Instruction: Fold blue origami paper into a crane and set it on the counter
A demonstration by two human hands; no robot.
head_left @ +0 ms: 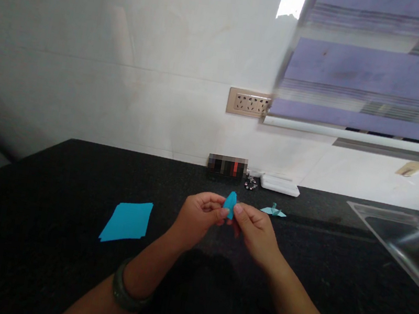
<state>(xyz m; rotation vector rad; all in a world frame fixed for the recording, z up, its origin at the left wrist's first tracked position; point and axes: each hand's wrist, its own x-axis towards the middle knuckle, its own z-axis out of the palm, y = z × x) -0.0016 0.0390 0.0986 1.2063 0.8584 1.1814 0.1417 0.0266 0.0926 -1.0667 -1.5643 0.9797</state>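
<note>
A small folded piece of blue paper (230, 204) is held upright between my two hands, above the black countertop. My left hand (200, 216) pinches its left side between thumb and fingers. On the other side, my right hand (257, 231) grips the lower right edge with thumb and forefinger. The fingertips behind the paper are partly hidden. To the left of my forearm lies a small stack of square blue paper sheets (127, 222). Beyond my right hand rests a folded pale-blue paper crane (274, 211).
Against the tiled wall stand a blurred-out dark box (227, 166), a beaded bracelet (251, 183) and a white flat case (280, 185). A steel sink (410, 247) is set in the counter at right. A socket panel (247, 103) and a purple striped blind (382, 73) are above.
</note>
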